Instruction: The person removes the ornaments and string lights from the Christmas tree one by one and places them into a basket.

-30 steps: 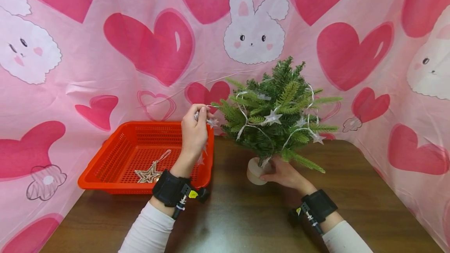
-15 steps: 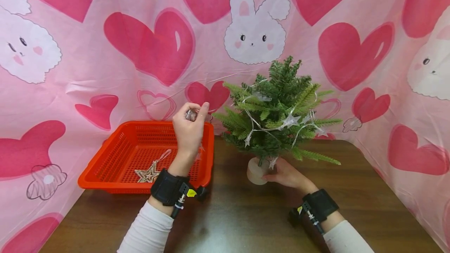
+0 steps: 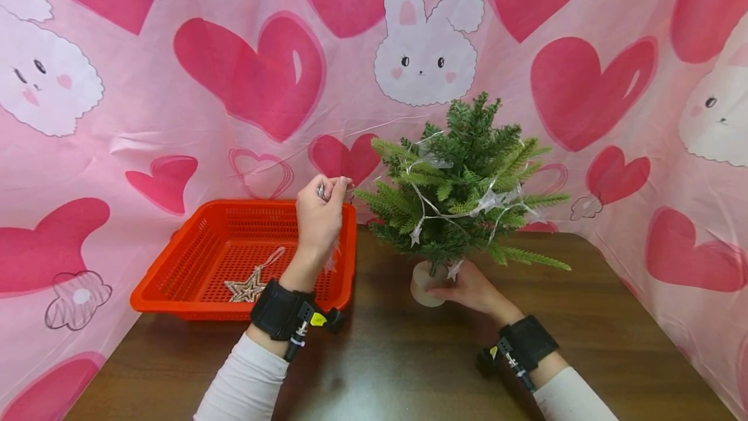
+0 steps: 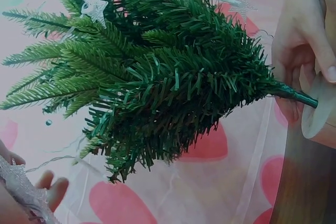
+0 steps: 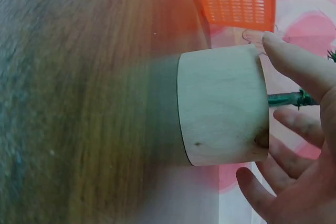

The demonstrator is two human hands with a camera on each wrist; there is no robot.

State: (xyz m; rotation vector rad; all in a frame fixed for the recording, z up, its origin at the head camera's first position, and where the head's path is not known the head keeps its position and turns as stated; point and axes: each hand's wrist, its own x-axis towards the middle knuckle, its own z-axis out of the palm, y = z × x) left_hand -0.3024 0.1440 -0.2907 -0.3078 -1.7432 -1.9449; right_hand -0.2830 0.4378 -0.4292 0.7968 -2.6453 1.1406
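Note:
A small artificial Christmas tree [image 3: 450,193] stands upright in a round wooden base [image 3: 425,284]. A string of star lights [image 3: 489,200] winds round its branches. My left hand [image 3: 318,216], left of the tree and above the basket's right side, grips the bundled rest of the string; in the left wrist view clear stars [image 4: 23,187] show in that hand, and a wire runs from it to the branches. My right hand [image 3: 476,288] holds the base at its top edge, thumb [image 5: 294,64] on one side and fingers on the other.
An orange plastic basket [image 3: 175,307] stands on the left of the brown table [image 3: 386,362]. Inside it lies a gold star ornament [image 3: 247,288] with a hanging loop. A pink cloth [image 3: 350,109] with hearts and rabbits hangs behind.
The tree has turned on its base, its front light stars shifting right. My left hand has drawn slightly left from the branches with the bundle. The right hand has stayed at the base.

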